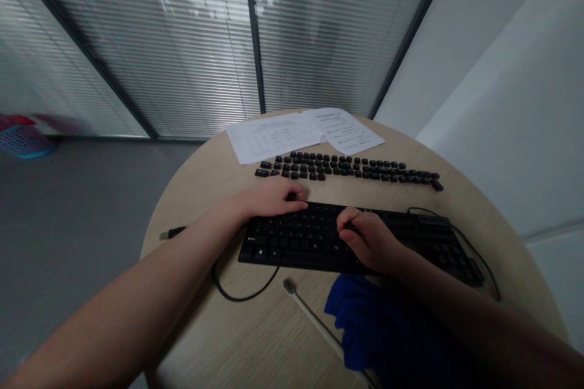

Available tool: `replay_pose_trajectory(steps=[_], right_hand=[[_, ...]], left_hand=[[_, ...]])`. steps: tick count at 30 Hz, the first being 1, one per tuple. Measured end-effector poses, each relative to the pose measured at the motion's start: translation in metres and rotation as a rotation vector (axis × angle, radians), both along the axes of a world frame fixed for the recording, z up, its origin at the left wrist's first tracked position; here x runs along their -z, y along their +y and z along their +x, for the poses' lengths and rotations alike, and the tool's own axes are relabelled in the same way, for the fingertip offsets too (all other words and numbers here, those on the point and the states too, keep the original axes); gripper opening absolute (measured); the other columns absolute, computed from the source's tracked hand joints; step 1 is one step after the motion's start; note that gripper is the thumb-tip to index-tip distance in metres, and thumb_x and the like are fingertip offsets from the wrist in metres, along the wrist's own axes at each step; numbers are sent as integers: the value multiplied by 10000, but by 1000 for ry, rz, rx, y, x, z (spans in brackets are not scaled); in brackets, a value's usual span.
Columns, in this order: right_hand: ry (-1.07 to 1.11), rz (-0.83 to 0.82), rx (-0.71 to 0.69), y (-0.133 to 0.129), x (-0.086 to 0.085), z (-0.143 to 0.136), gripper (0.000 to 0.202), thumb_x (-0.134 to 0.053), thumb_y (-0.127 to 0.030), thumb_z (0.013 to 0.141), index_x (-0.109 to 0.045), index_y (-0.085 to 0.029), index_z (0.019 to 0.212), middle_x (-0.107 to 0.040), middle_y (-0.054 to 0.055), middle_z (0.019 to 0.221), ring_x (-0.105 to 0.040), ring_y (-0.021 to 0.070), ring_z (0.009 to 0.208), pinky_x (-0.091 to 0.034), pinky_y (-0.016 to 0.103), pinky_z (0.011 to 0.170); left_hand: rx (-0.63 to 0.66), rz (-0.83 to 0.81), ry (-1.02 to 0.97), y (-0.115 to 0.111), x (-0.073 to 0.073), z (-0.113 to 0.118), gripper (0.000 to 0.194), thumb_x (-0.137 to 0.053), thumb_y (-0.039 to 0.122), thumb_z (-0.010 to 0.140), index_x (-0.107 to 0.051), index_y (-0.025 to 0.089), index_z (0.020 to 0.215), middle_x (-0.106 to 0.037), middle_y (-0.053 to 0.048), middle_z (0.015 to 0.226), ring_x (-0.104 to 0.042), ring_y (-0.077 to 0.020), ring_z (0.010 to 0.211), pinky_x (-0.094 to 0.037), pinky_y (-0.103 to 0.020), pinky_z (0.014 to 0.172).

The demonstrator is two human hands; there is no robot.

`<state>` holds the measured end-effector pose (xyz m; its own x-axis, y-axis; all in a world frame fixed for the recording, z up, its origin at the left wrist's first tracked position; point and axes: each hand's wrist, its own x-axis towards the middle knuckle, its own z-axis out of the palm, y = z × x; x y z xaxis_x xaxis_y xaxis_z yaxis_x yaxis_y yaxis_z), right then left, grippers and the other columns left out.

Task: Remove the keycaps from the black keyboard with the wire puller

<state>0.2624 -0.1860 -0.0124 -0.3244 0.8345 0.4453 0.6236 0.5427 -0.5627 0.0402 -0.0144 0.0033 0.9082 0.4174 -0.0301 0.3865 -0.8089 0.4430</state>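
A black computer keyboard (292,243) lies on the round wooden table, with keycaps on its front rows; farther back, small pale spots show among the dim rows. My left hand (276,196) rests at its back left edge, fingers curled and thumb touching the edge; what they hold, if anything, is hidden. Over the middle of the keyboard, my right hand (371,240) is closed with thumb and index finger drawn together, and I cannot make out anything between them. Behind the keyboard, loose black keycaps (335,165) are laid out in rows.
Two printed paper sheets (274,137) lie at the table's far side. A toothbrush (314,319) and a crumpled blue cloth (365,316) are in front of the keyboard. The cable's USB plug (171,233) lies left. A plastic basket (27,138) stands on the floor.
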Motion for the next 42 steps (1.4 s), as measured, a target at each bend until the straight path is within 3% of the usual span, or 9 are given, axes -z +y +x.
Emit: replay_pose_trajectory(steps=[10, 16, 21, 23, 26, 28, 31, 35, 42], right_hand=[[24, 16, 34, -2, 7, -6, 161, -464, -254, 1022, -560, -243, 893, -655, 8, 743, -597, 173, 623, -404, 299, 624], [70, 6, 11, -1, 8, -9, 210, -465, -324, 1040, -546, -238, 867, -649, 20, 745, -603, 176, 634, -413, 299, 621], [491, -133, 153, 3, 18, -10, 384, -347, -527, 1103, -488, -245, 884, -499, -61, 569, -461, 128, 459, -339, 245, 486], [558, -157, 168, 4, 19, -10, 421, -348, -580, 1098, -492, -240, 895, -487, -71, 549, -449, 121, 456, -339, 237, 486], [503, -139, 102, 5, 16, -13, 426, -390, -584, 1091, -531, -226, 908, -508, -59, 573, -480, 122, 497, -386, 248, 532], [490, -142, 101, 6, 16, -16, 416, -401, -567, 1094, -554, -220, 923, -520, -50, 610, -499, 121, 517, -408, 254, 550], [542, -183, 153, 10, 19, -19, 426, -405, -580, 1090, -567, -222, 926, -526, -42, 641, -509, 121, 527, -393, 243, 513], [608, -195, 171, 15, 27, -20, 470, -407, -627, 1076, -610, -219, 959, -556, -24, 690, -522, 124, 543, -411, 245, 503], [554, -182, 98, 12, 28, -17, 521, -389, -629, 1083, -688, -207, 1022, -594, 5, 690, -584, 154, 605, -468, 272, 560]], left_hand=[[-12, -30, -33, -2, -2, -8, 230, -628, 411, 920, -715, 201, 881, -711, -26, 848, -623, -189, 778, -404, -308, 695], [-21, -64, -51, -3, -3, -8, 223, -633, 398, 923, -706, 194, 871, -712, -24, 850, -636, -193, 800, -419, -296, 725], [-22, -79, -47, 0, -1, -9, 219, -647, 397, 922, -712, 194, 873, -718, -28, 857, -648, -199, 817, -430, -296, 733], [-25, -70, -46, 0, -2, -9, 211, -648, 387, 922, -716, 193, 876, -719, -33, 861, -651, -203, 819, -437, -301, 734], [-53, -31, -54, -4, -6, -11, 199, -674, 375, 905, -745, 201, 969, -733, -48, 924, -664, -223, 861, -471, -326, 780], [-66, -16, -85, -9, -11, -12, 298, -720, 365, 874, -758, 217, 1130, -747, -76, 1078, -676, -257, 982, -501, -368, 876], [-53, -101, -161, -17, -18, -14, 394, -766, 339, 839, -762, 253, 1223, -743, -79, 1250, -673, -279, 1137, -502, -405, 1013], [-32, -281, -224, -27, -24, -12, 400, -769, 316, 830, -772, 263, 1226, -790, -49, 1156, -713, -255, 1049, -543, -381, 955], [32, -359, -246, -39, -29, -6, 260, -716, 292, 887, -811, 243, 1124, -817, -33, 1049, -729, -222, 955, -541, -340, 871]])
